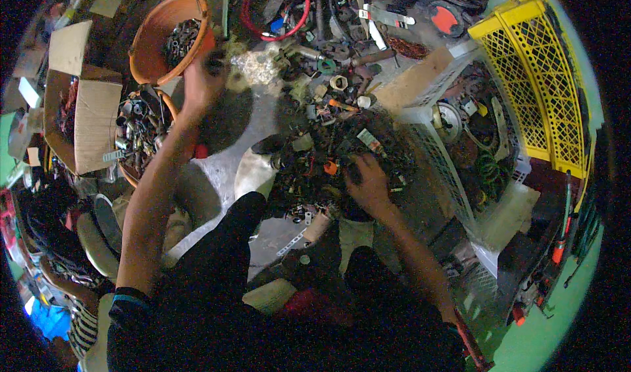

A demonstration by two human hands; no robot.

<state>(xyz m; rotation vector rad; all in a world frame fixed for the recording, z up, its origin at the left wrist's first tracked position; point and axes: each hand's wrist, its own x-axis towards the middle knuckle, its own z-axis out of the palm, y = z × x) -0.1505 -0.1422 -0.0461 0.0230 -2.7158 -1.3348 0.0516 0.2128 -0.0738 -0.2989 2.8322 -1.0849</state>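
My left hand (202, 88) is at the near right side of an orange bucket (146, 62), overlapping its rim. Its fingers are dark and smeared, so their grip cannot be made out. Small metal parts (183, 42) lie inside the bucket. My right hand (368, 185) reaches down into a heap of mixed scrap (309, 158) between my legs. Its fingers are bent around a dark spot in the heap, and what they hold is hidden. Close by lie a small orange piece (330, 167) and a pale rectangular piece (369, 140).
Left stand an open cardboard box (98, 125) and a second container of metal parts (141, 125). At the right are a white crate (453, 175) of scrap and a yellow crate (532, 76). A red hose coil (307, 10) lies at the far side. Another person's striped sleeve (82, 326) shows lower left.
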